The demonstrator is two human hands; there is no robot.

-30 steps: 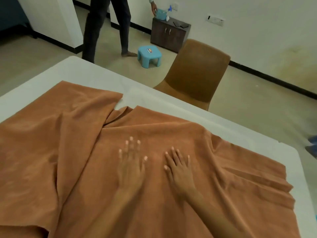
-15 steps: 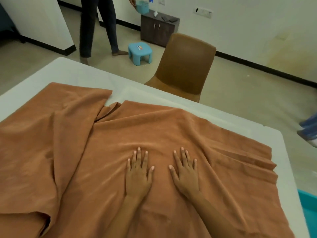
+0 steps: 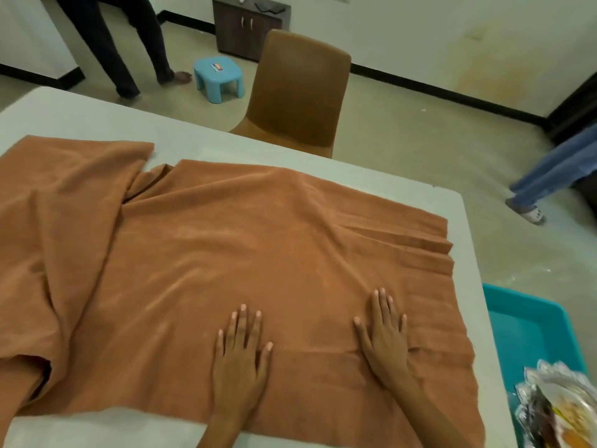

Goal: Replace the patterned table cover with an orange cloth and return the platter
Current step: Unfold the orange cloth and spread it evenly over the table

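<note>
An orange cloth (image 3: 245, 240) lies spread over the white table (image 3: 80, 118), with folds at its left side and pleats at its right edge. My left hand (image 3: 240, 360) rests flat on the cloth near the front edge, fingers apart. My right hand (image 3: 386, 337) lies flat on the cloth further right, palm down and fingers spread. At the lower right, off the table's corner, a platter (image 3: 559, 412) wrapped in clear film sits in a teal bin (image 3: 529, 318). No patterned cover is in view.
A brown chair (image 3: 297, 95) stands at the table's far side. Behind it are a small blue stool (image 3: 218, 76) and a dark cabinet (image 3: 248, 27). One person's legs (image 3: 129, 46) stand at the back left, another person's leg (image 3: 555, 176) at the right.
Both hands slid back toward me over the cloth and moved apart, the right one going right. The cloth lies flatter in the middle. The view swung right, showing the teal bin and platter.
</note>
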